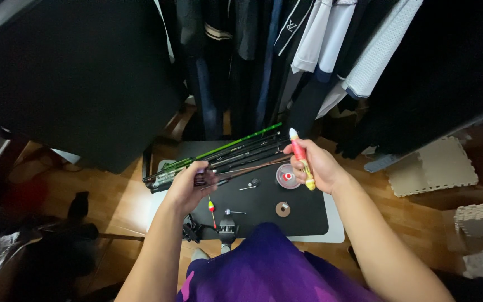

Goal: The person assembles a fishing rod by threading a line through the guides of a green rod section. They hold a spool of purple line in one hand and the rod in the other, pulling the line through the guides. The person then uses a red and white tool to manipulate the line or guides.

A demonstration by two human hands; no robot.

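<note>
My left hand grips the butt end of a thin brown fishing rod section that runs to the right across a black mat. My right hand holds a red and yellow fishing float with a white tip, upright, just above the rod's far end. Under my right hand lies a round clear line spool with a red centre. A small red and yellow float hangs below my left hand.
A bundle of black and green rod sections lies across the back of the small table. A fishing reel, a brown disc and small metal parts sit on the mat. Clothes hang behind; foam tiles lie at right.
</note>
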